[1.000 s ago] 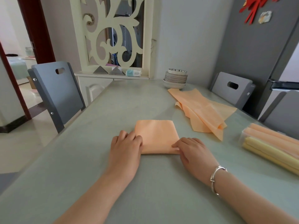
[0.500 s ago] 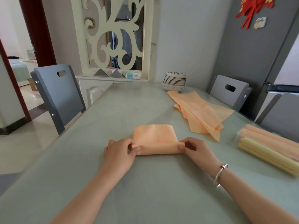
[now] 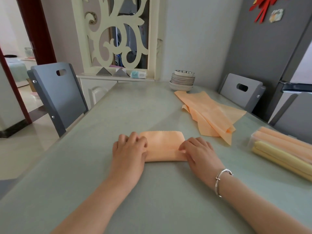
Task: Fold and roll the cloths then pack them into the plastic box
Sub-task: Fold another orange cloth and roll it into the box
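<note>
A folded orange cloth [image 3: 164, 146] lies on the grey-green table [image 3: 152, 191] in front of me, its near edge turned over into a thick roll. My left hand [image 3: 130, 152] grips the roll's left end with bent fingers. Gripping the right end is my right hand [image 3: 199, 152], which wears a silver bracelet. A clear plastic box [image 3: 251, 141] at the right edge holds several rolled cloths, orange ones [image 3: 283, 141] behind yellow ones [image 3: 278, 156]. More loose orange cloths [image 3: 211, 115] lie in a rumpled pile farther back on the right.
A stack of bowls and plates [image 3: 183, 80] stands at the table's far end by the wall. Grey chairs stand at the left side [image 3: 57, 95] and the far right [image 3: 241, 90]. A fridge [image 3: 295, 73] is at the right.
Both hands lifted the cloth's near edge and turned it over away from me, so the cloth now looks shorter and thicker at the near side. The camera tilted slightly.
</note>
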`<state>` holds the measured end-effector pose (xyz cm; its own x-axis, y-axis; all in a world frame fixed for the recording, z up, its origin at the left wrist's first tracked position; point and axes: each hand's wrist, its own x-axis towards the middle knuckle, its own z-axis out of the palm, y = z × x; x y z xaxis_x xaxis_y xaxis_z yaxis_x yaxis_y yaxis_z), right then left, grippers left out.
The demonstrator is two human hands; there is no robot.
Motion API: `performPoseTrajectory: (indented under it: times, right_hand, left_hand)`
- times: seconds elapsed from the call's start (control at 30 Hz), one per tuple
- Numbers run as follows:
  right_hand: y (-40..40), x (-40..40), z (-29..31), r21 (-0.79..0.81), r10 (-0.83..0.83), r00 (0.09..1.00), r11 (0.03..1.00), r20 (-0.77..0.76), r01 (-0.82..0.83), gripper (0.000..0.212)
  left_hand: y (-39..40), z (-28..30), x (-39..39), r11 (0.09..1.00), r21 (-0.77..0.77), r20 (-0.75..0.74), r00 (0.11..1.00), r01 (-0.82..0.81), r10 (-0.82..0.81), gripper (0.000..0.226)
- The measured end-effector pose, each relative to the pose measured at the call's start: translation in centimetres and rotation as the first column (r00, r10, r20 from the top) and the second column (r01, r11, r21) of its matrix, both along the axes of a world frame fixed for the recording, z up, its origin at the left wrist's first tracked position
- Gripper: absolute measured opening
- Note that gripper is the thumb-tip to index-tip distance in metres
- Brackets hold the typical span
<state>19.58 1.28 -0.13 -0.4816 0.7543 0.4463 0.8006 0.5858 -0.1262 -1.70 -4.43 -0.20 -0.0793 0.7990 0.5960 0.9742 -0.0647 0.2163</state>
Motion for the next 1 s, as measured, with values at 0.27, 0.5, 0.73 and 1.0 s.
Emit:
performPoseTrajectory:
  times: [0.27, 0.5, 0.73, 1.0]
  right_hand:
    - [-0.5, 1.3, 0.5, -0.118, 0.086, 0.996, 0.989, -0.033, -0.089, 0.030]
    - [-1.1, 1.0, 0.6, -0.249, -0.030, 0.971, 0.968, -0.238, -0.031, 0.014]
    - [-0.5, -0.3, 0.4, -0.422, -0.172, 0.908, 0.907, -0.381, -0.005, 0.009]
    - [-0.3, -1.1, 0.4, 0.064, -0.019, 1.000, 0.998, 0.003, 0.019, 0.025]
  left_hand:
    - [-0.5, 0.1, -0.4, 0.985, -0.150, -0.212, 0.971, 0.083, -0.114, 0.015]
    - [-0.4, 0.1, -1.2, 0.953, -0.296, 0.279, 0.960, 0.060, 0.026, 0.018]
    - [0.3, 0.1, -0.3, 0.901, -0.434, 0.496, 0.834, -0.002, 0.241, 0.022]
    - [0.3, -0.6, 1.4, 0.996, 0.004, -0.076, 0.993, -0.086, 0.086, 0.018]
